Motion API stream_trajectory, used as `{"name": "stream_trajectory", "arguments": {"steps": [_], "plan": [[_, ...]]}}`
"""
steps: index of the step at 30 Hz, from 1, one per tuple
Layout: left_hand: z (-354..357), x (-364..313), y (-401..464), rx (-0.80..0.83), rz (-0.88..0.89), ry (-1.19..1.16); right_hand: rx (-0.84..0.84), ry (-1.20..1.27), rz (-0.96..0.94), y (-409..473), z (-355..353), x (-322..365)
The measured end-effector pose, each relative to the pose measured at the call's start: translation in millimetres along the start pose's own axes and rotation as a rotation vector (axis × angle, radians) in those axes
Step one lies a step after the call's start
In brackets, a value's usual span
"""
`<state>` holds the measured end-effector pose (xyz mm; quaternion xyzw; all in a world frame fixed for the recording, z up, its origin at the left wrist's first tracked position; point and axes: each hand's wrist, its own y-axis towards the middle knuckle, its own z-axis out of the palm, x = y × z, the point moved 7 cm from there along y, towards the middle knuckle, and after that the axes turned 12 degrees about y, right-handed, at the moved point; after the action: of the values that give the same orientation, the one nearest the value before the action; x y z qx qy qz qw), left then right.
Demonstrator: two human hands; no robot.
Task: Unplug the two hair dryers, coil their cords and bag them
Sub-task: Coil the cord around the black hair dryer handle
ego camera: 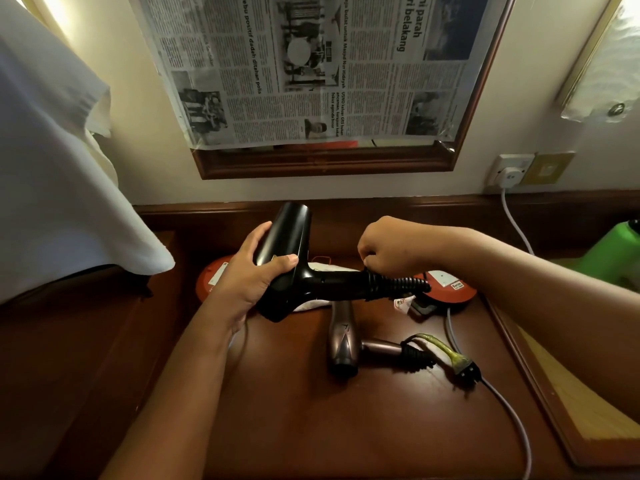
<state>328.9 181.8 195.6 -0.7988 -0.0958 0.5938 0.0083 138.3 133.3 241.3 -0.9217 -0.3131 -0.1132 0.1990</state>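
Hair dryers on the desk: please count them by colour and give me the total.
Black hair dryer, held in the left hand: 1
Bronze hair dryer, lying on the desk: 1
Total: 2

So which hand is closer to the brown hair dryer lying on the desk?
Right. The right hand pinches cord just above the brown hair dryer. The left hand grips the black hair dryer, farther to the left.
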Motion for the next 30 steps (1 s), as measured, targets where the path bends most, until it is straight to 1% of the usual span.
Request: {"name": "stream_trajectory", "arguments": {"steps": [4,7,9,13,23,30], "plan": [[1,-6,0,-0.006,0.043,0.072,-0.020,-0.013,0.002,-4,2,1],[8,-14,2,0.033,0.070,0.136,-0.034,-0.031,-0.033,-7,-1,5],[12,-16,4,0.060,0.054,0.146,-0.039,-0.039,-0.043,-8,-2,8],[12,-12,5,0.045,0.009,0.103,-0.048,-0.044,-0.014,-13,-6,-1],[15,-15,6,0.053,-0.009,0.078,-0.133,-0.084,0.043,-26,-17,-11],[17,-11,10,0.014,-0.039,0.053,-0.112,-0.200,0.078,-33,-7,-2]]}}
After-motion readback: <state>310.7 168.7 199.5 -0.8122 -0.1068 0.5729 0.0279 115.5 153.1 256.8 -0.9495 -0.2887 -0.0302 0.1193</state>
